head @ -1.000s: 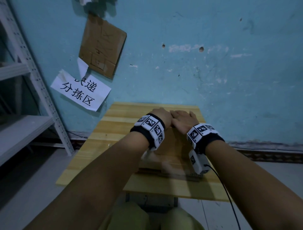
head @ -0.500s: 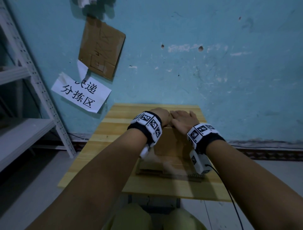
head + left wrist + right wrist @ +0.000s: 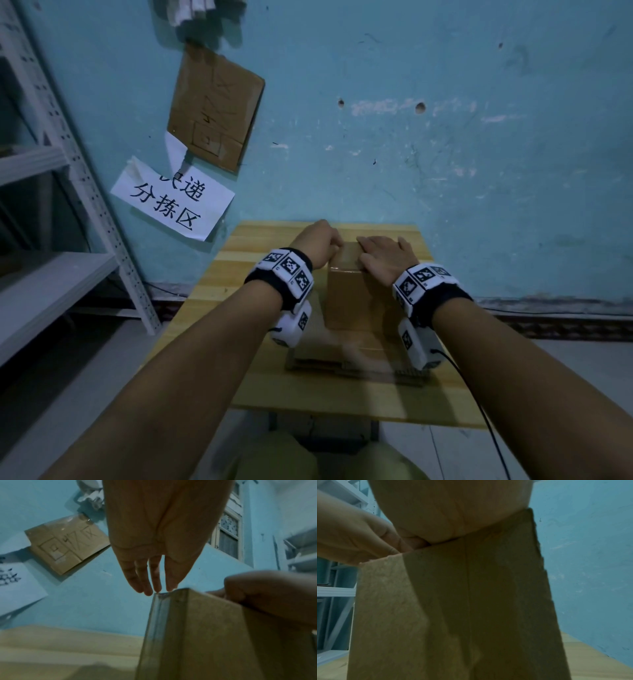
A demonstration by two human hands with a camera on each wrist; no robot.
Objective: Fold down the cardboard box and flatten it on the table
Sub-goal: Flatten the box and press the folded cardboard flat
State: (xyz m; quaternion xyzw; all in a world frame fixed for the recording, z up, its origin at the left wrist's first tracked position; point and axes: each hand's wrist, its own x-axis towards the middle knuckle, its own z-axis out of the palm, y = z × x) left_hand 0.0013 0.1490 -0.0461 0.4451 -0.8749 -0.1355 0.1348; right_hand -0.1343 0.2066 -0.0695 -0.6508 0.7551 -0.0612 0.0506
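Note:
A brown cardboard box [image 3: 345,298] stands upright on the wooden table [image 3: 219,294], between my two hands. My left hand [image 3: 317,241] is at the box's top left edge; in the left wrist view its straight fingers [image 3: 150,582] touch the top corner of the box [image 3: 197,635]. My right hand [image 3: 382,255] lies flat on the box's top right, and its palm [image 3: 453,507] presses the top edge of the box [image 3: 453,608]. The right fingers are hidden in the right wrist view.
Flat cardboard pieces [image 3: 342,359] lie on the table in front of the box, near the front edge. A blue wall [image 3: 445,154] stands close behind the table, with a paper sign [image 3: 171,198] and a cardboard sheet [image 3: 215,106]. White metal shelving [image 3: 51,212] is at the left.
My hands, pressed together on top of the cardboard before, have drawn slightly apart. The left hand has shifted left to the top edge, and the box's upright front face now shows between my wrists.

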